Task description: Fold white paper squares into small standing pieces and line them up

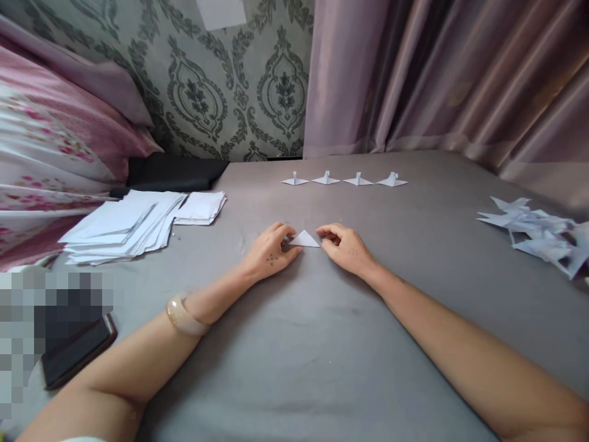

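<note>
A small white paper triangle [304, 239], folded with its point away from me, lies on the grey cloth surface between my hands. My left hand [272, 252] grips its left corner, the thumb along the near edge and the curled fingers behind. At the right corner, my right hand [347, 248] has its thumb and bent fingers closed on the paper's tip. How firmly the right fingertips press cannot be made out. A pale bangle [184, 316] circles my left wrist.
Several folded paper figures [326, 178] stand in a row at the back. More folded papers [538, 233] are heaped at right. Stacked white sheets [124, 224] and a smaller pile of squares [200, 207] lie left, near a black folded item [175, 172]. A dark phone [78, 353] rests near my left arm.
</note>
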`<state>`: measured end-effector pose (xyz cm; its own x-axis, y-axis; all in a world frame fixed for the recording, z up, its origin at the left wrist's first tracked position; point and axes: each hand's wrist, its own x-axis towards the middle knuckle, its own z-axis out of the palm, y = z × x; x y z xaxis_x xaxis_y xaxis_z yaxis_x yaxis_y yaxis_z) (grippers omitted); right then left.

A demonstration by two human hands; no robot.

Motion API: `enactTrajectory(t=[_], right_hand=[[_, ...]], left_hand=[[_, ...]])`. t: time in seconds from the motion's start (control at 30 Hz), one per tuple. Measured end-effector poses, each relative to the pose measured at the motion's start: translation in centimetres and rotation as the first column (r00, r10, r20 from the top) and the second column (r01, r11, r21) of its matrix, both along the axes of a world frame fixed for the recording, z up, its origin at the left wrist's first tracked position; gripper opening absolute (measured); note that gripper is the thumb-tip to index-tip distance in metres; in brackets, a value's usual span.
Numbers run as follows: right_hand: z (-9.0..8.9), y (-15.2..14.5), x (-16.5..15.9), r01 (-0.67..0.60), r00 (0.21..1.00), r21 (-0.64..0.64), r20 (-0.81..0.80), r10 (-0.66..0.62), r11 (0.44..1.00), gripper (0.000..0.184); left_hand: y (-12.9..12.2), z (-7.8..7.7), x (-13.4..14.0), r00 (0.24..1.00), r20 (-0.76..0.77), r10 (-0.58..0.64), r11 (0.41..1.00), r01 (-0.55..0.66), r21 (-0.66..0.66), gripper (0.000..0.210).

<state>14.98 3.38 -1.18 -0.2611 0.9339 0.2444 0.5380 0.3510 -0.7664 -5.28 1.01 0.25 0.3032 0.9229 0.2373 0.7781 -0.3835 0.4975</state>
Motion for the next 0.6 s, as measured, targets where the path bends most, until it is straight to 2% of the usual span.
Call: enactTrajectory(t=[0.2,0.33,0.43,0.53,0.6], right_hand=[[-0.1,-0.2,0.0,-0.061,0.998,0.025,0.037,0.06,0.998,0.032],[-0.5,-0.2,0.1,-0.12,0.993,0.079,0.022,0.119,0.99,0.034],[-0.5,-0.4,0.0,-0.121,0.993,0.139,0.002,0.122,0.983,0.035],[-0.2,-0.7,-0.2,-0.084,0.994,0.184,-0.059,0.096,0.979,0.043],[0.0,-0.8,-0.3,-0.086,0.99,0.213,-0.088,0.107,0.973,0.048]], left_hand=[[0.3,-0.3,0.0,0.998,0.061,-0.023,0.999,0.026,-0.046,0.015],[0.3,-0.5,0.0,0.988,0.135,-0.073,0.997,0.068,0.038,0.012],[0.2,-0.1,0.2,0.968,0.245,-0.056,0.996,0.038,0.076,0.014],[0.1,0.4,0.2,0.882,0.47,0.028,0.992,0.035,-0.124,0.022],[0.2,0.5,0.2,0.781,0.614,0.115,0.948,0.099,-0.303,0.027]])
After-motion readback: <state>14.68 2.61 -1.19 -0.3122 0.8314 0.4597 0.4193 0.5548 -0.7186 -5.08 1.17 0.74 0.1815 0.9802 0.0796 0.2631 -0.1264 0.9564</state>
